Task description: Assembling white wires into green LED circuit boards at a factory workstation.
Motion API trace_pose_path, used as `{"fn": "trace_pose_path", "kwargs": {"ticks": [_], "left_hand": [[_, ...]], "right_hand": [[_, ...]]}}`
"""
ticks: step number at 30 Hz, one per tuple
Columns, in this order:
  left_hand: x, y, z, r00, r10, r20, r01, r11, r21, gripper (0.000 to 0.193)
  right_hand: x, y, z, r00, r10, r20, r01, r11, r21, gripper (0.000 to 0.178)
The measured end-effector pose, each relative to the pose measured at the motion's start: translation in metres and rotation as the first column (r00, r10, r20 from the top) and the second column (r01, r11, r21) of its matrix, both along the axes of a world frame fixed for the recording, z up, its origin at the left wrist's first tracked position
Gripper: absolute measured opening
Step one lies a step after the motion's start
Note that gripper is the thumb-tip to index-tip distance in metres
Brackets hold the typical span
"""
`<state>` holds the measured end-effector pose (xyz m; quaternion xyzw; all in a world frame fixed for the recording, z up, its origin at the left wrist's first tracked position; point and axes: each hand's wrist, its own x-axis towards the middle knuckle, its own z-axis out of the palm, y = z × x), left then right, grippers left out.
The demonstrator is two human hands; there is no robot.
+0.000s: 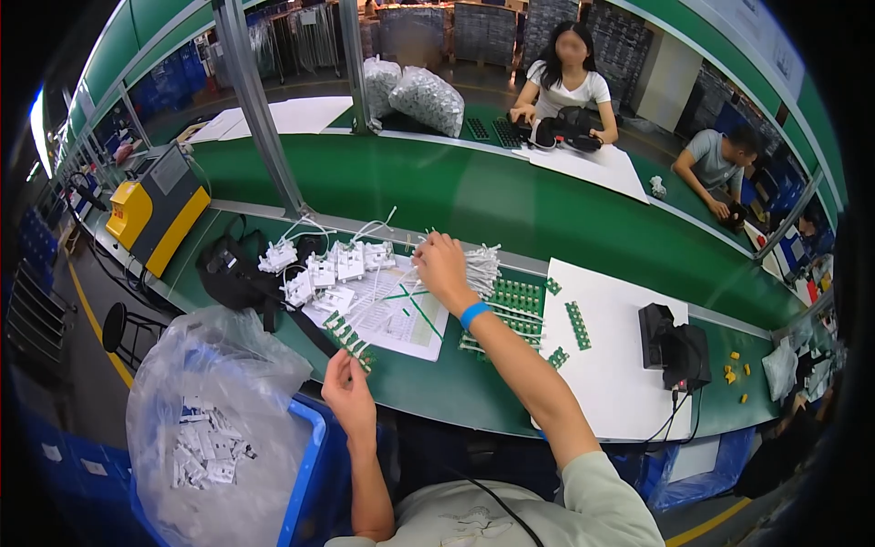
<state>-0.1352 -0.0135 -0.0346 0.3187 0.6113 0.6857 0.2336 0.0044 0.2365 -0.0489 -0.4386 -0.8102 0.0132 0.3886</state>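
Between the fingers of my left hand point(349, 390) is the near end of a narrow green circuit board strip point(343, 332), with short white wires sticking out of it. My right hand point(443, 272) reaches to the far side of the bench, its fingers drawn together beside a bundle of thin white wires point(483, 272). What those fingertips hold, if anything, is too small to make out. Beneath and between the hands lie printed sheets point(421, 335) crossed by green strips. Several white plastic housings point(350, 263), some with cables, sit beyond the left hand.
Green boards with white wires point(516, 297) lie right of my right hand. Loose board pieces point(578, 325) and black devices point(674, 346) rest on a white sheet point(620, 383). A bagged blue bin point(305, 456) stands lower left; a black bag point(228, 269) lies near it. Two people work opposite.
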Motion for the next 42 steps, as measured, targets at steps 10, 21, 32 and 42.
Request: {"fn": "trace_pose_path", "kwargs": {"ticks": [10, 21, 32, 42], "left_hand": [[0.003, 0.02, -0.002, 0.993, -0.068, 0.098, 0.062, 0.996, 0.056, 0.026], [0.038, 0.053, 0.009, 0.89, -0.279, 0.36, 0.218, 0.955, 0.2, 0.033], [0.085, 0.037, 0.061, 0.855, -0.449, 0.26, 0.377, 0.882, 0.283, 0.03], [0.108, 0.021, 0.073, 0.848, -0.487, 0.208, 0.427, 0.861, 0.276, 0.027]], "right_hand": [[0.025, -0.016, 0.073, 0.914, 0.052, -0.403, 0.069, 0.958, 0.279, 0.009], [0.078, -0.046, 0.147, 0.368, 0.126, -0.921, -0.042, 0.992, 0.119, 0.019], [0.122, -0.156, 0.146, 0.609, 0.069, -0.79, -0.363, 0.91, -0.201, 0.015], [0.127, -0.198, 0.133, 0.896, 0.246, -0.369, -0.34, 0.915, -0.215, 0.007]]}}
